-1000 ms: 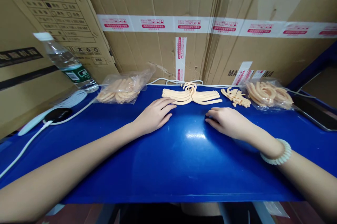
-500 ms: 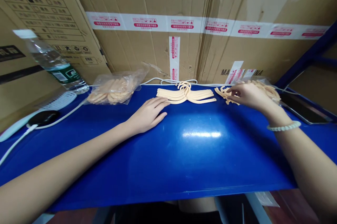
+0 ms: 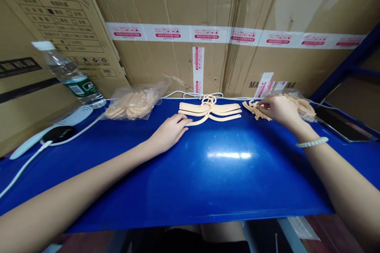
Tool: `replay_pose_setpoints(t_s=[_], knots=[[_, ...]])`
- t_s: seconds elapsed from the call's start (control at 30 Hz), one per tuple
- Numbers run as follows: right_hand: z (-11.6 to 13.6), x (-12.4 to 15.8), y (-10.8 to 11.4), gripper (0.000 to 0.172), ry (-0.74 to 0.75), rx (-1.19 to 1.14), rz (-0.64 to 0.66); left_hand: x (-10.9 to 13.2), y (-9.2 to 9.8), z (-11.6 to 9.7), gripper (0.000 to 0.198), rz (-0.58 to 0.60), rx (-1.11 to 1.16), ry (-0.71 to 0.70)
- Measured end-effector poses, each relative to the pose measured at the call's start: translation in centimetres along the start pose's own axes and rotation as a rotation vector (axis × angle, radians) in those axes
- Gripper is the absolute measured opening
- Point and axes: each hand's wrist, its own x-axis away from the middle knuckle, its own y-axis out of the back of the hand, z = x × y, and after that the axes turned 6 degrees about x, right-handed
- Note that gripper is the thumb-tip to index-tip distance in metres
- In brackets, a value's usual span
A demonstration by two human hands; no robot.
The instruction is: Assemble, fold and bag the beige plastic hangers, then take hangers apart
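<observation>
Several cream-coloured clothes hangers lie overlapped in a stack at the back middle of the blue table, hooks pointing away from me. My left hand pinches the left arm tip of the nearest hanger, which sits a little apart from the others. Over a small pile of cream plastic pieces on the right, my right hand has its thumb and fingertips drawn together. Whatever is between those fingertips is too small to make out.
A plastic bag of cream parts rests at back left, another bag behind my right hand. A water bottle, hairbrush, black charger and phone lie around. Cardboard walls the back; a cable runs along it.
The nearest hanger has come toward me, away from the stack, with my left fingers on its tip. My right hand stays at the small pieces. The view has shifted slightly.
</observation>
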Motion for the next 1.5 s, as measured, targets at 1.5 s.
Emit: replay_pose_setpoints(t_s=[1.5], knots=[[5.5,1.2,0.3,0.034,-0.385,-1.56,0.468,-0.2,0.5,-1.6,0.023,-0.211,0.315,0.158]])
